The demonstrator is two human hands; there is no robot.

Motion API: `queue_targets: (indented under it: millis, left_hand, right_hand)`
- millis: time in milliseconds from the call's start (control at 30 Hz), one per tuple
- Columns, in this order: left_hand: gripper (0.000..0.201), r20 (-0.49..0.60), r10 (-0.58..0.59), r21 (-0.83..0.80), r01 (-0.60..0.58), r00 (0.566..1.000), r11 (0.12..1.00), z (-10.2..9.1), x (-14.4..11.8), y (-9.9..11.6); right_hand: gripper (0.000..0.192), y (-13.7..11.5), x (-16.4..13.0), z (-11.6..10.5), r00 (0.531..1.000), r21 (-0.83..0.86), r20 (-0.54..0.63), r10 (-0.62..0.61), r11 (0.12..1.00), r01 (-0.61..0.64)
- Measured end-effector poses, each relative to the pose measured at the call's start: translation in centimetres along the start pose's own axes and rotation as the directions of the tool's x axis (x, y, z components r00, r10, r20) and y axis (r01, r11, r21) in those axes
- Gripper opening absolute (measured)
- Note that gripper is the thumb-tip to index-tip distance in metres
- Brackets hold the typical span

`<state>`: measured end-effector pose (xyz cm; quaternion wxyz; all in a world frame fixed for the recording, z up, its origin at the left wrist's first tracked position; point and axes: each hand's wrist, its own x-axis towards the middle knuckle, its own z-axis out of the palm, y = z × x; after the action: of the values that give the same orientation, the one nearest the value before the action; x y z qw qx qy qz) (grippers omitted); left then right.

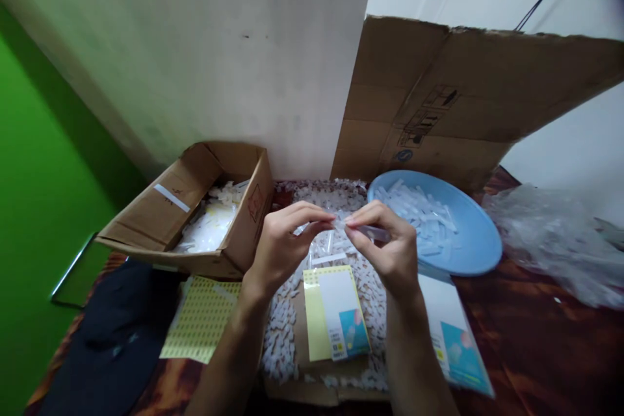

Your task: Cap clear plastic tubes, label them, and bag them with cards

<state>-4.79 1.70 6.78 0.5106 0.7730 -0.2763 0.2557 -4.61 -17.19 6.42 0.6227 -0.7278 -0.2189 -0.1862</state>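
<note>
My left hand and my right hand meet fingertip to fingertip above the middle of the work area. A slim translucent plastic tube lies in the pinch of my right hand, pointing right. The thumb and forefinger of my left hand pinch at its left end; whether they hold a separate small piece there is hidden. Below them, a yellow sticker sheet lies under a white and teal printed card. Many small whitish pieces are spread around these.
An open cardboard box with white pieces stands left. A blue basin of translucent strips stands right, beside crumpled clear plastic. More yellow sticker sheets, a dark cap and another printed card lie nearby. Cardboard leans behind.
</note>
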Motion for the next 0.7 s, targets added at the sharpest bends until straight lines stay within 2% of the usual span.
queue_targets:
  millis: [100,200,300,400,567,700]
  left_hand:
    - [0.014,0.010,0.075,0.002,-0.075,0.997,0.997,-0.3,-0.4,0.8]
    - [0.015,0.002,0.087,-0.042,-0.087,0.996,0.995,-0.3,-0.7,1.4]
    - [0.014,-0.046,0.056,-0.099,-0.060,0.997,0.993,-0.2,-0.7,1.9]
    - [0.013,-0.066,0.006,-0.083,-0.012,0.998,0.996,0.0,-0.2,1.8]
    - [0.007,-0.108,-0.059,-0.092,0.049,0.992,0.995,0.9,0.4,0.7]
    - [0.005,-0.133,-0.088,-0.126,0.071,0.987,0.989,2.0,0.3,0.8]
  right_hand:
    - [0.008,-1.3,-0.6,-0.2,0.999,-0.035,0.026,-0.044,0.998,0.044]
    - [0.010,-1.9,-0.9,-0.6,0.995,-0.008,0.065,-0.073,0.997,0.074]
    - [0.011,-1.9,-0.9,-0.6,0.993,0.060,0.044,-0.106,0.993,0.103]
    - [0.012,-1.5,-0.8,-0.4,0.994,0.070,0.034,-0.108,0.992,0.106]
    - [0.013,-0.8,-0.8,0.0,0.990,0.020,-0.034,-0.134,0.991,0.134]
    - [0.014,-1.2,-0.8,-0.5,0.985,-0.068,-0.066,-0.162,0.985,0.158]
